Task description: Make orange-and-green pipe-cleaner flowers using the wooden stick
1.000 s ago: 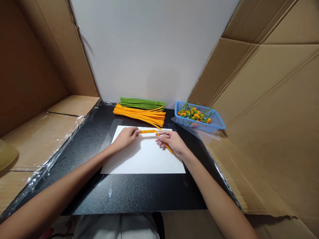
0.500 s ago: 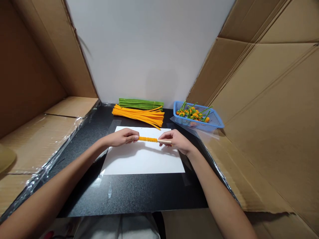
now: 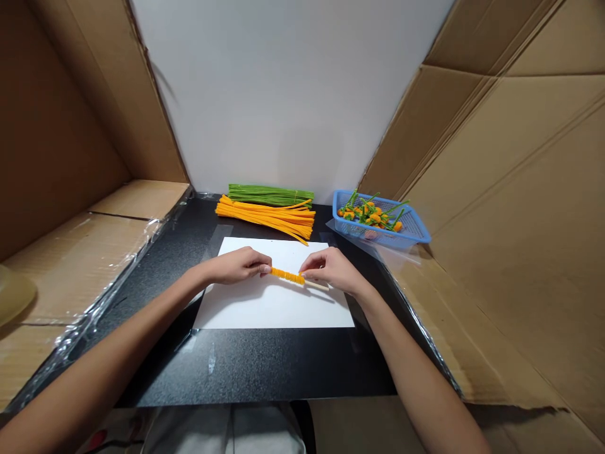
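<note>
An orange pipe cleaner (image 3: pixel 288 275) is wound in a tight coil around a thin wooden stick (image 3: pixel 317 285), held just above a white sheet (image 3: pixel 265 312). My left hand (image 3: pixel 246 265) is closed on the left end of the coiled stick. The fingertips of my right hand (image 3: pixel 328 268) pinch at the coil's right end. Beneath that hand the bare stick pokes out to the right, tilted slightly downward. The left tip of the stick is hidden in my left fingers.
Behind the sheet lie a bundle of orange pipe cleaners (image 3: pixel 265 217) and a bundle of green ones (image 3: pixel 269 194). A blue plastic basket (image 3: pixel 418 230) at the back right holds several small orange-and-green pieces. Cardboard walls (image 3: pixel 510 189) flank the black table (image 3: pixel 283 366).
My right hand has shifted its grip from the bare stick to the coil's right end. The coiled stick now slants down toward the right, and my left hand has moved slightly right.
</note>
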Demonstrator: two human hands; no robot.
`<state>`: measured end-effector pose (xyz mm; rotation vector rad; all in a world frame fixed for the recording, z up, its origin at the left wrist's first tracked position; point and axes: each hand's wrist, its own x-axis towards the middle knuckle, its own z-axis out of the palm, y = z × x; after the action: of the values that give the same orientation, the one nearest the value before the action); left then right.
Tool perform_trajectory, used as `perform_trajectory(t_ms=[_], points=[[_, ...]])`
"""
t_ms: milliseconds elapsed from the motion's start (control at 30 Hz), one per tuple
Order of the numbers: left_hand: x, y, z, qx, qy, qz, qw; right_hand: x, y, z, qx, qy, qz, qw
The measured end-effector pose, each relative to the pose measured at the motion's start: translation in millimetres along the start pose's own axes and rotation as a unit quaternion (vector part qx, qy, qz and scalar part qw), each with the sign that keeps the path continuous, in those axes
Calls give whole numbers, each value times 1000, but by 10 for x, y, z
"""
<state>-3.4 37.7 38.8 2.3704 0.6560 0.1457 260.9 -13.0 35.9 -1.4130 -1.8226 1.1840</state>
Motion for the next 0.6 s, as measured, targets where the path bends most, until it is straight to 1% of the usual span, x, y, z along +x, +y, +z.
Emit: perform_trajectory(t_ms=[67, 133, 200, 300, 400, 467, 600], points=[[14, -4, 23, 6, 6, -2, 1000, 5, 0, 13, -2, 8, 4, 1000], [23, -6, 33, 16, 0, -1, 1000, 2, -7, 9, -13, 11, 4, 1000], [25, 3, 31, 44, -1, -4, 999, -7, -17, -8, -37, 19, -4, 999], [25, 45, 26, 131, 33, -25, 990, -22, -29, -43, -87, 57, -22, 994], [44, 98, 59, 225, 76, -67, 969, -28, -26, -57, -112, 109, -33, 987], [71, 123, 108, 271, 90, -102, 953, -28, -14, -46, -87, 122, -26, 988], [127, 133, 216, 323, 142, -173, 920, -12, 7, 8, 42, 137, 4, 990]])
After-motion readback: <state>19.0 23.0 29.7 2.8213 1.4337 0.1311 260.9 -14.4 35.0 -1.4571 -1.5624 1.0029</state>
